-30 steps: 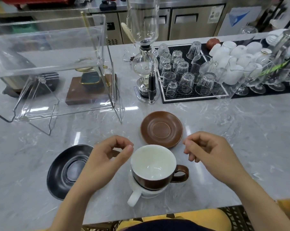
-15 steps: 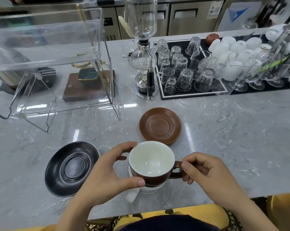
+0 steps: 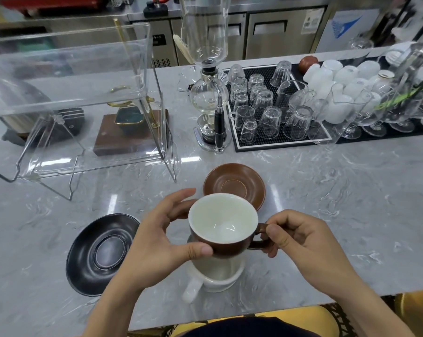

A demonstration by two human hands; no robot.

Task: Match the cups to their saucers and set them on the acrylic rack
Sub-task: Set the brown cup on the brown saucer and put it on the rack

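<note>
Brown cup (image 3: 223,242), glazed white inside and glossy brown outside, is being held upright above the white cup (image 3: 214,276), between the two hands. Its round body is being gripped by the left hand (image 3: 154,242), with the thumb curled against the near wall and the fingers wrapped round the far wall. Its looped handle is being pinched by the right hand (image 3: 302,242), thumb on top and curled fingers beneath, so that the cup is lying between the two grips with its handle pointing right. Whether the two cups are touching cannot be told. The white cup is being left standing on the marble counter (image 3: 327,190), its handle pointing toward the near edge. A matte brown saucer (image 3: 234,186), round with a ringed well, is lying flat just beyond the held cup. A glossy black saucer (image 3: 103,254), round with concentric ridges, is lying flat to the left. The transparent acrylic rack (image 3: 67,93) is standing at the far left of the grey-veined counter.
</note>
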